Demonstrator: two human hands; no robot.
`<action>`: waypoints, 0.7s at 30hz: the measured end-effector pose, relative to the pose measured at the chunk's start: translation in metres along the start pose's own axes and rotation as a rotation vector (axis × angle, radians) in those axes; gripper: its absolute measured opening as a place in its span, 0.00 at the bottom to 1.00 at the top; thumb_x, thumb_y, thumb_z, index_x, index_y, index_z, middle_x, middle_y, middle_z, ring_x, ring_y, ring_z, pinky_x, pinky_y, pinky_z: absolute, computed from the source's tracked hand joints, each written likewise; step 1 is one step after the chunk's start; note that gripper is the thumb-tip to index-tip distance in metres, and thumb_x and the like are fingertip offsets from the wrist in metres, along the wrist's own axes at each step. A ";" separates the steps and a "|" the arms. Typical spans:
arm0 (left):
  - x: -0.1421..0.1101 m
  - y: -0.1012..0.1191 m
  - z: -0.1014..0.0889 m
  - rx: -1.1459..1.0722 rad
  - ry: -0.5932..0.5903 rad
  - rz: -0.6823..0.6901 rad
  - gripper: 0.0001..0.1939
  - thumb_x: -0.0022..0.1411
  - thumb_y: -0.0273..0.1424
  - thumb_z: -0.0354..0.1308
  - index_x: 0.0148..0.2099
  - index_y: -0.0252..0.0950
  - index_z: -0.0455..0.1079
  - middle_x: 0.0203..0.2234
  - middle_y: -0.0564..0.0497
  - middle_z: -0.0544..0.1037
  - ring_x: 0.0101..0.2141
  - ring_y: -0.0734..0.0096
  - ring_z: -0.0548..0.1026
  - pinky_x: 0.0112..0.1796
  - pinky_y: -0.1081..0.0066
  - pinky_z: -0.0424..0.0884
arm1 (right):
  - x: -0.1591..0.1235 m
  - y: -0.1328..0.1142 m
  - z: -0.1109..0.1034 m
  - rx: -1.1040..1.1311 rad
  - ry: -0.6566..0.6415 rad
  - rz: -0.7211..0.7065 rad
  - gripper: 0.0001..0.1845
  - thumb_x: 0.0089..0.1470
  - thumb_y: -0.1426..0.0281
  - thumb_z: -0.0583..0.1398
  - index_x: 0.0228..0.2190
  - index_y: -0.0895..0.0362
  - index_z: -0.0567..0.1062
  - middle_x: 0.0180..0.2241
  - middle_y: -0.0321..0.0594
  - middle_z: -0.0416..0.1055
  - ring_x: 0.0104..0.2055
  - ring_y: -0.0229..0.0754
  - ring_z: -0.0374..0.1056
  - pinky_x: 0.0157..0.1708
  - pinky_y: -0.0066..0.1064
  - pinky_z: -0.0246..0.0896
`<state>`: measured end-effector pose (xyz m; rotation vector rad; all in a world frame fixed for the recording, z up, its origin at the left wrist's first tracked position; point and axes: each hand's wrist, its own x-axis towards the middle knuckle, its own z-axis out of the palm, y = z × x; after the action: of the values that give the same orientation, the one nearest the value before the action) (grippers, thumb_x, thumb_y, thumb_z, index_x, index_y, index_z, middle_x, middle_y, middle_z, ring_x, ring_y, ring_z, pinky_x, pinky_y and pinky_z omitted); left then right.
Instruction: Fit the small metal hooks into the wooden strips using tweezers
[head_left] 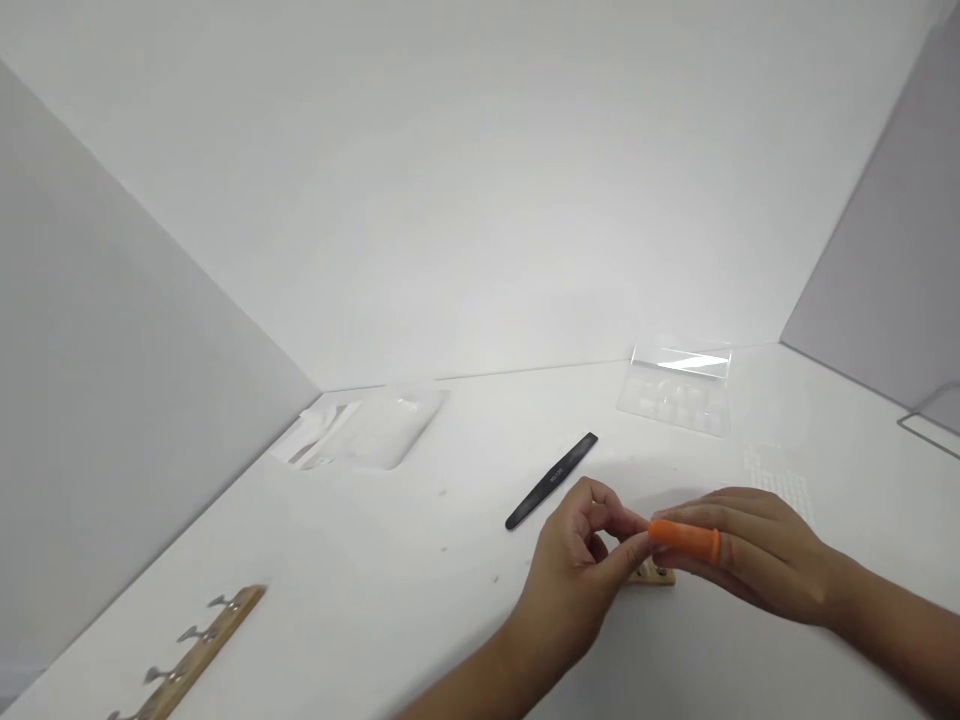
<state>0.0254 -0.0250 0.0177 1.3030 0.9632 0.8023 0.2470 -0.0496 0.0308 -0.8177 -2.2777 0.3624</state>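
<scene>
My left hand [574, 575] is closed in a pinch, with thumb and forefinger meeting the fingertips of my right hand [757, 550]. My right hand's fingers are pressed together and point left. An orange finger cot [684, 540] covers one of them. Whatever lies between the fingertips is too small or too hidden to name. Just below the meeting point, part of a small wooden strip [660, 577] with metal bits shows; my hands cover the rest. A black nail file [551, 482] lies on the table beyond my left hand, not touched.
At the lower left is a wooden strip [199, 655] bearing several metal stands. White and clear plastic packets [367, 430] lie at the back left. A clear plastic case [675, 393] stands at the back, near a translucent dotted sheet [780, 475]. White walls enclose the table.
</scene>
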 end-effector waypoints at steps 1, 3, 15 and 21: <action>0.000 0.001 0.000 0.024 0.007 0.007 0.17 0.60 0.38 0.68 0.36 0.38 0.62 0.30 0.53 0.80 0.25 0.77 0.64 0.27 0.73 0.58 | -0.001 -0.001 0.000 0.038 -0.004 0.032 0.23 0.74 0.70 0.52 0.65 0.43 0.66 0.49 0.34 0.81 0.47 0.37 0.79 0.44 0.28 0.75; -0.001 0.001 0.000 0.058 0.020 0.019 0.16 0.60 0.38 0.68 0.36 0.38 0.62 0.31 0.54 0.81 0.25 0.77 0.63 0.27 0.74 0.58 | -0.002 -0.002 0.000 0.073 0.011 0.053 0.21 0.75 0.68 0.50 0.64 0.44 0.67 0.51 0.35 0.81 0.49 0.37 0.79 0.46 0.28 0.76; -0.004 0.000 -0.003 0.232 0.022 0.160 0.11 0.63 0.35 0.65 0.38 0.39 0.65 0.32 0.53 0.82 0.24 0.75 0.68 0.25 0.74 0.61 | -0.003 -0.013 0.011 -0.274 0.293 0.069 0.09 0.70 0.60 0.60 0.46 0.51 0.74 0.34 0.36 0.83 0.30 0.37 0.79 0.29 0.25 0.76; 0.000 -0.008 -0.015 0.571 -0.054 0.758 0.07 0.65 0.24 0.61 0.43 0.38 0.67 0.39 0.49 0.79 0.41 0.66 0.75 0.41 0.66 0.72 | -0.012 -0.007 0.016 -0.109 0.101 0.371 0.21 0.61 0.47 0.64 0.44 0.49 0.75 0.33 0.31 0.83 0.27 0.37 0.77 0.23 0.26 0.72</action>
<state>0.0113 -0.0196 0.0100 2.2421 0.6580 1.0896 0.2397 -0.0632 0.0166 -1.2906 -2.0626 0.3548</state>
